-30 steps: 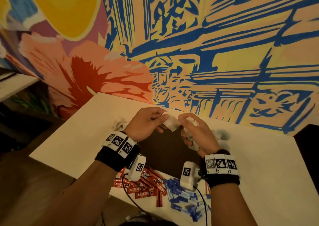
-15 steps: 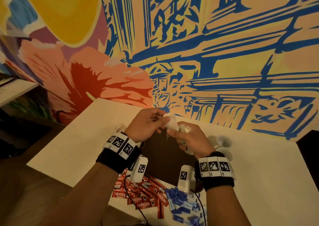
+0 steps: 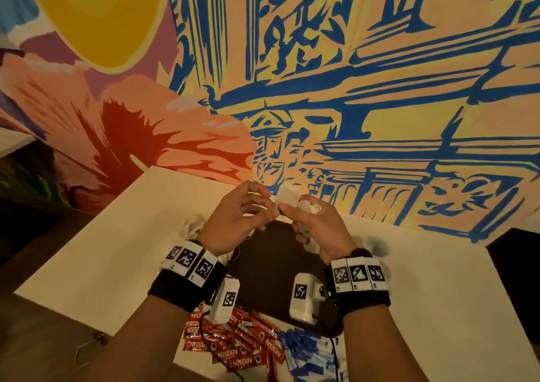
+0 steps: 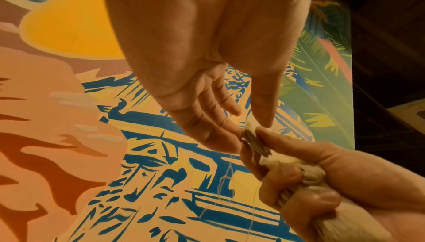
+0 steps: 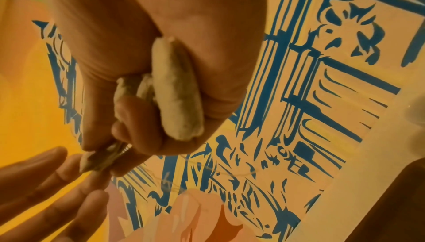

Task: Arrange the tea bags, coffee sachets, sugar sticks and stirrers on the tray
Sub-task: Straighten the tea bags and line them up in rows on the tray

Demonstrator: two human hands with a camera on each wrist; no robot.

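A painted mural wall rises behind a white worktop. On the worktop lies a dark tray, below both raised hands. At the near edge, in front of the tray, lie a heap of red coffee sachets and, to its right, a heap of blue sugar sticks. A few loose tea bags rest on the worktop left of the tray. The right hand is clenched around a bunch of tea bags, fingers curled tight, thumb and forefinger also nipping one tea bag. The left hand pinches that same bag between thumb and fingertips, its other fingers loosely spread. Thin strings dangle beneath.
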